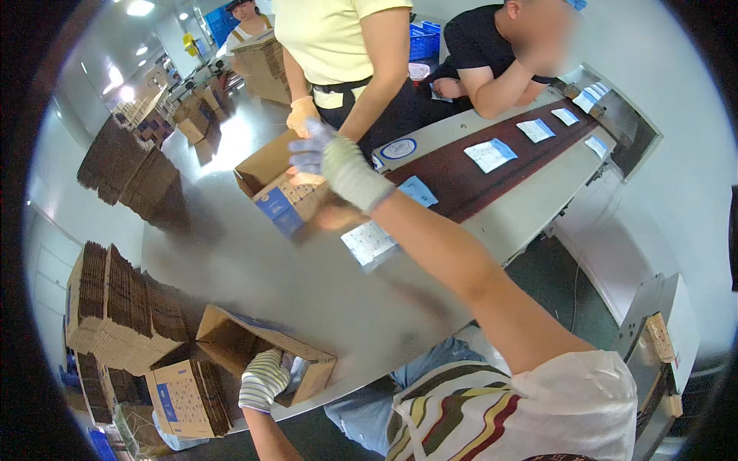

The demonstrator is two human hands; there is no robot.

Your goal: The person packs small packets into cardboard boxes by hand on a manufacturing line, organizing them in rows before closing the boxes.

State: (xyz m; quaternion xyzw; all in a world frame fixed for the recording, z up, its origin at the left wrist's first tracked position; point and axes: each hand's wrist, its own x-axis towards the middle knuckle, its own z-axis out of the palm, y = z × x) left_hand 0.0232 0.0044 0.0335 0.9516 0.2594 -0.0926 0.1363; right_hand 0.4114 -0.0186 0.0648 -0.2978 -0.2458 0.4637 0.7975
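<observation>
My left hand (265,379), in a striped knit glove, reaches into an open cardboard box (315,378) at the near table edge; its fingertips are hidden. Something pale and shiny shows beside it in the box, too unclear to name. My right hand (342,165), also gloved, is stretched forward over the table with its fingers apart and nothing visible in them. Behind it, a co-worker's gloved hand (301,115) is at another open brown-and-blue box (265,169). Below my right forearm lie a white packet (369,242) and a blue packet (419,190).
A dark red conveyor belt (507,173) carries several white-and-blue packets (536,130). Stacks of flattened cartons (115,307) stand at the left on the metal table (207,253). A person in black (480,54) sits beside the belt. More people and boxes are farther back.
</observation>
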